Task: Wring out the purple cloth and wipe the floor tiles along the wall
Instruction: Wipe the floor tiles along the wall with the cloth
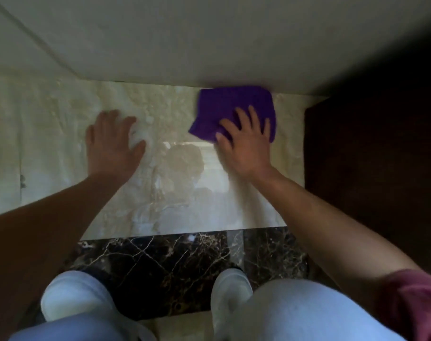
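The purple cloth (230, 105) lies spread flat on a glossy cream floor tile (175, 173), its far edge against the base of the pale wall (209, 45). My right hand (246, 143) presses flat on the cloth's near part, fingers spread. To the left, my left hand (113, 146) rests palm down on the bare tile with fingers apart and nothing in it.
A dark wooden piece of furniture (372, 168) stands close on the right of the cloth. A band of dark veined marble (175, 267) runs across the floor nearer to me, with my knees and white shoes (230, 291) on it.
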Available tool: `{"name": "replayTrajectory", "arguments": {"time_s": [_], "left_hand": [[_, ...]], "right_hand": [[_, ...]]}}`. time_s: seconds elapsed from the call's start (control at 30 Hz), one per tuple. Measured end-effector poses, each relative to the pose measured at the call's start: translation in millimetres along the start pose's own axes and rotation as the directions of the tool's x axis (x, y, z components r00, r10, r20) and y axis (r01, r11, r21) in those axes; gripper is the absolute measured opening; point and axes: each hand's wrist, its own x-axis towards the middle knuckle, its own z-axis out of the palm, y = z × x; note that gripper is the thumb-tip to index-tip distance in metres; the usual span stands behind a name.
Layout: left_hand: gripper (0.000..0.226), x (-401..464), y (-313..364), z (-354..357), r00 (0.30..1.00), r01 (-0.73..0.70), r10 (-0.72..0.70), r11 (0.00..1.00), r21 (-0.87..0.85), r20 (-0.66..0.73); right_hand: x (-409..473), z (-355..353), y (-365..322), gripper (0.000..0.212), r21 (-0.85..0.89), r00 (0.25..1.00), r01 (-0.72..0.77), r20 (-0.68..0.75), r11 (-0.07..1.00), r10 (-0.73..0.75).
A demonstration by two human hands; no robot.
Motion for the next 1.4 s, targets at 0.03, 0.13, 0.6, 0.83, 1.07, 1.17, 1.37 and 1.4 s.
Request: {"name": "replayTrajectory", "arguments": {"time_s": [0.03, 0.13, 0.6, 0.83, 1.07, 1.17, 1.37, 1.4], "left_hand": [[0.059, -6, -11, 4, 0.999, 0.007, -0.008, 1.0, 0.03, 0.034], [0.069, -16, -26, 14, 0.994, 0.024, -0.032, 0.997, 0.069, 0.107], [0.078, -37, -52, -30, 0.966, 0.102, -0.12, 0.991, 0.09, 0.23], [0.07, -141, -141, -56, 0.828, 0.54, -0.532, 0.842, 0.006, 0.176], [0.08, -232, -205, -64, 0.832, 0.45, -0.51, 0.85, 0.273, 0.217], [0.091, -242, -227, -66, 0.713, 0.655, -0.672, 0.74, 0.153, 0.198], [0.119, -252, -231, -47, 0.53, 0.83, -0.786, 0.558, -0.005, 0.319], [0.12, -252, -229, -44, 0.535, 0.831, -0.788, 0.556, -0.022, 0.306]], "right_hand": [[0, -2, 24, 0.046, -0.005, 0.997, -0.073, -0.039, 0.997, 0.072], [0, -9, 87, 0.044, -0.02, 0.972, -0.213, -0.104, 0.977, 0.21], [52, 16, -145, 0.053, -0.009, 0.968, 0.226, -0.109, 0.974, -0.225], [102, 5, -315, 0.062, -0.06, 0.849, 0.503, 0.222, 0.862, -0.48], [124, 2, -427, 0.07, -0.132, 0.759, 0.623, 0.337, 0.771, -0.557], [128, 6, -467, 0.079, -0.093, 0.754, 0.626, 0.324, 0.774, -0.571], [141, 13, -518, 0.099, -0.04, 0.775, 0.597, 0.284, 0.801, -0.564], [144, 12, -521, 0.1, -0.064, 0.765, 0.614, 0.292, 0.787, -0.574]]}}
